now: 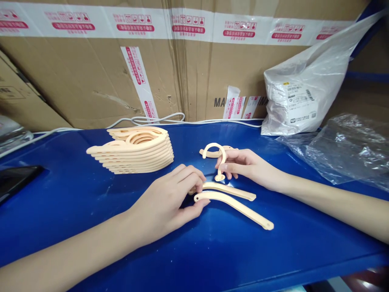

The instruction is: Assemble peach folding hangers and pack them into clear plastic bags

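1. Table (pixel 298 243): one, glossy blue, carrying everything below.
2. Stack (pixel 146 156): one, at the back left of the table; many cream, curved pieces with rounded ends, layered too tightly to count surely.
3. Left hand (pixel 170 194): one, its thumb and fingers pinching the left ends of the bars.
4. Right hand (pixel 253 164): one, thumb and fingertips pinching the stem of the hook.
5. Bars (pixel 235 205): two, cream, smooth, slim and gently bowed, near the middle of the table, side by side and slanting down to the right. The nearer looks longer, with a small dark hole at its left end and a round mark at its right; the farther one's left end is partly covered by fingers.
6. Spare piece (pixel 209 153): cream, curved, lying just behind the hook, partly hidden; its number is unclear.
7. Hook (pixel 214 145): one, cream, round-topped, upright, with a flared foot, between the hands.
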Action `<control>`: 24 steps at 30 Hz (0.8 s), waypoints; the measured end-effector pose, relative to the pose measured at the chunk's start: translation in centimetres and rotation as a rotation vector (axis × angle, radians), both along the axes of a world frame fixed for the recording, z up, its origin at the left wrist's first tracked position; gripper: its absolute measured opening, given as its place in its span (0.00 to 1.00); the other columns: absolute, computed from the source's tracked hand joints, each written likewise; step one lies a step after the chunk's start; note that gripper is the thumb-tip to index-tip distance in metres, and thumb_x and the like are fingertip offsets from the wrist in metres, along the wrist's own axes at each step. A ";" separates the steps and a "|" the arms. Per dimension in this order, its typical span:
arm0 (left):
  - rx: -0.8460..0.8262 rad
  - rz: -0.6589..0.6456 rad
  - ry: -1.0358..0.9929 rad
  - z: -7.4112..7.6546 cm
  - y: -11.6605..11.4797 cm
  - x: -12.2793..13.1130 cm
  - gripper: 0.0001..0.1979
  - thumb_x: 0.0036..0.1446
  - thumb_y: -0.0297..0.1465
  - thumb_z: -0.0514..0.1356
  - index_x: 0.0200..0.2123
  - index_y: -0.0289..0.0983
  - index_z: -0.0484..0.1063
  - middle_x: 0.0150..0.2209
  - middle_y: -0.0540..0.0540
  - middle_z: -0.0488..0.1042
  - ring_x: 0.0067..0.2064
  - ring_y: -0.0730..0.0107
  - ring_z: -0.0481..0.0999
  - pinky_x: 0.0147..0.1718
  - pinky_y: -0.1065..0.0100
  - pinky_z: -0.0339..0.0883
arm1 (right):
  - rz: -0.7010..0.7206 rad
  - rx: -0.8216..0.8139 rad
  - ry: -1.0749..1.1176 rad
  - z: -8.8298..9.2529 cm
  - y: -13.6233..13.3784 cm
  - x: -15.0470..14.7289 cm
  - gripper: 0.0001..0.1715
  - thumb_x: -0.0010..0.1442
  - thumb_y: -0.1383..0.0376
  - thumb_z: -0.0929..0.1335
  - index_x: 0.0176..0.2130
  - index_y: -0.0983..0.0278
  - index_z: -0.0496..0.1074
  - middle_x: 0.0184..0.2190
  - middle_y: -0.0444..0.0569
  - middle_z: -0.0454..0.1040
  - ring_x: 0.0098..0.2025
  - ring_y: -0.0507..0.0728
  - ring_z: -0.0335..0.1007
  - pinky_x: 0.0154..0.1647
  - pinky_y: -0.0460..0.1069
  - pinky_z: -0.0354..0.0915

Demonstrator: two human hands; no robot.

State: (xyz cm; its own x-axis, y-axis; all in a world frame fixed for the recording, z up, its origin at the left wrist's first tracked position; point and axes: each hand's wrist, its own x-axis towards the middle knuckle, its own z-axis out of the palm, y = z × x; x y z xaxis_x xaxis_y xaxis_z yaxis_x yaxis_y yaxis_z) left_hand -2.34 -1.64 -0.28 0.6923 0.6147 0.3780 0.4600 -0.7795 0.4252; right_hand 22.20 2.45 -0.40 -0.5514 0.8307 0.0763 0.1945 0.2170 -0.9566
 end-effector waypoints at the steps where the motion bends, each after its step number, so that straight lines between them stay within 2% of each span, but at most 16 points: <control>1: -0.052 0.015 -0.041 0.2 0.0 0.0 0.05 0.65 0.32 0.58 0.35 0.39 0.66 0.41 0.49 0.74 0.40 0.70 0.71 0.38 0.68 0.66 | -0.001 -0.006 0.014 0.0 0.0 0.0 0.10 0.61 0.59 0.71 0.35 0.65 0.74 0.31 0.44 0.74 0.28 0.49 0.66 0.28 0.46 0.64; 6: -0.358 0.120 -0.351 1.4 0.2 0.0 0.06 0.64 0.34 0.58 0.35 0.39 0.68 0.30 0.52 0.72 0.30 0.73 0.72 0.29 0.72 0.68 | -0.011 -0.060 0.088 -0.1 0.2 0.0 0.09 0.60 0.61 0.71 0.35 0.65 0.73 0.29 0.43 0.75 0.25 0.47 0.66 0.27 0.45 0.63; 12: -0.658 0.201 -0.651 1.8 0.4 -0.6 0.08 0.62 0.38 0.63 0.35 0.39 0.73 0.32 0.53 0.72 0.33 0.77 0.70 0.31 0.80 0.67 | -0.019 -0.099 0.134 0.0 0.2 -0.2 0.09 0.59 0.62 0.71 0.36 0.66 0.72 0.27 0.43 0.75 0.24 0.47 0.66 0.26 0.44 0.63; 15: -0.774 0.184 -0.764 2.0 0.2 -0.6 0.10 0.59 0.40 0.66 0.33 0.40 0.75 0.31 0.54 0.71 0.33 0.78 0.70 0.34 0.81 0.68 | -0.026 -0.106 0.129 0.1 0.2 -0.2 0.09 0.59 0.62 0.71 0.35 0.66 0.72 0.28 0.44 0.76 0.24 0.47 0.66 0.26 0.44 0.63; 18: -0.847 0.172 -0.806 2.2 -0.1 -0.5 0.14 0.57 0.44 0.67 0.31 0.39 0.75 0.30 0.53 0.72 0.33 0.77 0.72 0.36 0.80 0.70 | -0.025 -0.094 0.117 0.1 0.1 -0.2 0.09 0.60 0.61 0.71 0.34 0.66 0.72 0.28 0.44 0.76 0.25 0.47 0.66 0.26 0.44 0.63; 20: -0.903 0.171 -0.790 2.5 -0.3 -0.4 0.17 0.60 0.46 0.63 0.31 0.38 0.75 0.31 0.52 0.74 0.33 0.76 0.74 0.34 0.79 0.72 | -0.020 -0.089 0.121 0.0 0.1 -0.2 0.09 0.59 0.61 0.71 0.33 0.65 0.72 0.28 0.44 0.75 0.25 0.47 0.66 0.26 0.44 0.63; 24: -1.121 0.161 -0.715 2.8 -0.4 -0.4 0.20 0.64 0.48 0.57 0.33 0.37 0.71 0.26 0.51 0.76 0.21 0.74 0.74 0.21 0.75 0.72 | -0.020 -0.081 0.118 -0.1 0.1 -0.1 0.09 0.59 0.61 0.71 0.36 0.65 0.73 0.28 0.43 0.75 0.25 0.47 0.66 0.27 0.44 0.63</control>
